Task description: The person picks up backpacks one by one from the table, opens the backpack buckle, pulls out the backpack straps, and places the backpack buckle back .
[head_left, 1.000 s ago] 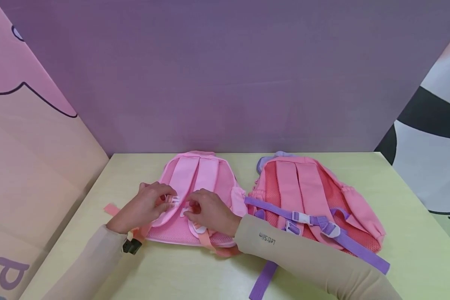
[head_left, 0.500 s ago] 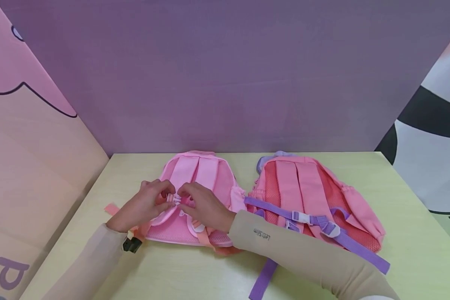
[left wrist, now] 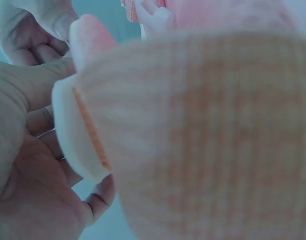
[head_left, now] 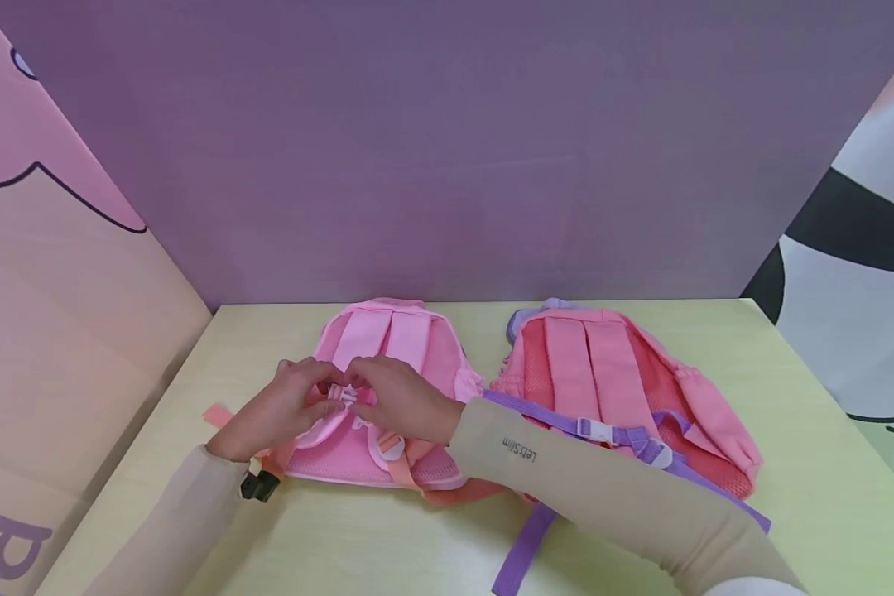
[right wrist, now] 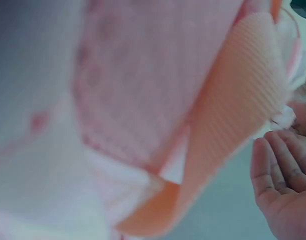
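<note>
A light pink backpack [head_left: 447,364] lies straps-up on the table. Over its middle, my left hand [head_left: 286,407] pinches a white plastic buckle [head_left: 343,396] between thumb and fingers. My right hand [head_left: 401,401] meets it from the right, its thumb and fingertips gripping the same buckle's other side. The fingertips partly hide the buckle, so whether its halves are joined cannot be told. Below the hands, a second white clip [head_left: 359,423] lies on the pack. An orange webbing strap [head_left: 458,494] runs under my right forearm; orange webbing [left wrist: 218,135] also fills much of the left wrist view, blurred.
To the right lies a coral pink backpack [head_left: 641,348] with purple straps [head_left: 525,550] and a fastened white buckle [head_left: 594,430]. My right sleeve [head_left: 596,488] crosses its lower part. A purple panel [head_left: 454,149] stands behind the pale table [head_left: 328,546].
My right hand has moved left and slightly up, from beside the buckle to gripping it together with the left hand. The left hand stays nearly in place. The head view has shifted slightly.
</note>
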Demonstrator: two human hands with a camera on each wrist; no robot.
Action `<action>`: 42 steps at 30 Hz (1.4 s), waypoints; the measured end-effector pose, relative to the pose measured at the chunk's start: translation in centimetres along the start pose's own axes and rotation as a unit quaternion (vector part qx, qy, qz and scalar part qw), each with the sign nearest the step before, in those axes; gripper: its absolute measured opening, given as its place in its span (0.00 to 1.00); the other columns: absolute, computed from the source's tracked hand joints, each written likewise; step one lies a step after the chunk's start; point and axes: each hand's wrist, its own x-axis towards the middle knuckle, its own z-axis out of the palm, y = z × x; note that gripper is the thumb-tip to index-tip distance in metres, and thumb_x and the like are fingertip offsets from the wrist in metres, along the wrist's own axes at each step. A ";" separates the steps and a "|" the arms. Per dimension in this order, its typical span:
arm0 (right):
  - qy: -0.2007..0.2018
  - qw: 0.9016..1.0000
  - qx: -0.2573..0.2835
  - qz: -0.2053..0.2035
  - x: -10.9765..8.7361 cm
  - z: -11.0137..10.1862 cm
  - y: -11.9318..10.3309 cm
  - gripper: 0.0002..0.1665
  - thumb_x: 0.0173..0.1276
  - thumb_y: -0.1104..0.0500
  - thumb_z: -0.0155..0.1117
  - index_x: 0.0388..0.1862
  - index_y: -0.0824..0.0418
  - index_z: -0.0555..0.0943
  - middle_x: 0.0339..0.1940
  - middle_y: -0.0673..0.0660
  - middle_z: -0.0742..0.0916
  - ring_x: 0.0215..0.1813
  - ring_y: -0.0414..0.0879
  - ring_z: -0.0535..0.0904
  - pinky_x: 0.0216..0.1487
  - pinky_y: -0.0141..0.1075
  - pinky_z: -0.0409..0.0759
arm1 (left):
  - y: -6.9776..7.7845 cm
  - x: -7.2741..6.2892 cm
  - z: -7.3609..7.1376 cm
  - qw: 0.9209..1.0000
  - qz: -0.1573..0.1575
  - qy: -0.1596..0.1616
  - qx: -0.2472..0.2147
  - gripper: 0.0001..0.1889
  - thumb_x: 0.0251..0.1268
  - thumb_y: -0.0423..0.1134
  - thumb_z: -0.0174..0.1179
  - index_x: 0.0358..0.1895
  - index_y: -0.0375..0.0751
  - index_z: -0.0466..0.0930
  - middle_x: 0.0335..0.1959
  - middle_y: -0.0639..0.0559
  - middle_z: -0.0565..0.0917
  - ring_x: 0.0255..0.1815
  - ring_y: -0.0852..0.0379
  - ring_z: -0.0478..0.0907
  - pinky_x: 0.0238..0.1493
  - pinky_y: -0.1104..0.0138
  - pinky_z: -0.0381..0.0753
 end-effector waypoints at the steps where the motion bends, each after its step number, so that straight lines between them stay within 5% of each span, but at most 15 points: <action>1: 0.001 1.000 -0.002 0.000 0.1 0.1 0.0 0.17 0.61 0.58 0.69 0.47 0.56 0.75 0.39 0.47 0.80 0.43 0.40 0.75 0.48 0.29 0.71 | 0.0 0.0 0.0 1.000 0.001 0.001 -0.001 0.18 0.49 0.31 0.71 0.46 0.42 0.80 0.35 0.59 0.79 0.37 0.60 0.74 0.46 0.56 0.58; 11: 0.016 1.000 -0.006 0.008 0.6 0.6 0.2 0.12 0.61 0.57 0.69 0.43 0.55 0.78 0.35 0.43 0.80 0.39 0.36 0.74 0.48 0.30 0.71 | 0.0 0.0 -0.1 1.000 0.002 0.010 -0.016 0.19 0.49 0.32 0.72 0.46 0.43 0.80 0.34 0.59 0.78 0.36 0.59 0.74 0.46 0.55 0.58; 28: 0.008 0.999 -0.031 0.008 0.3 0.6 0.3 0.11 0.60 0.59 0.69 0.43 0.55 0.83 0.34 0.44 0.82 0.36 0.38 0.74 0.46 0.31 0.71 | -0.5 -0.1 -0.1 0.998 -0.038 -0.052 0.005 0.14 0.50 0.32 0.70 0.40 0.41 0.79 0.31 0.57 0.76 0.35 0.57 0.73 0.40 0.54 0.62; 42: 0.011 0.999 0.019 0.037 -0.3 2.1 1.2 0.17 0.61 0.56 0.69 0.49 0.57 0.80 0.36 0.44 0.80 0.39 0.39 0.75 0.43 0.26 0.73 | -0.4 -0.3 -0.2 0.998 -0.032 -0.047 -0.014 0.11 0.55 0.34 0.67 0.40 0.44 0.76 0.31 0.58 0.73 0.37 0.56 0.70 0.42 0.57 0.60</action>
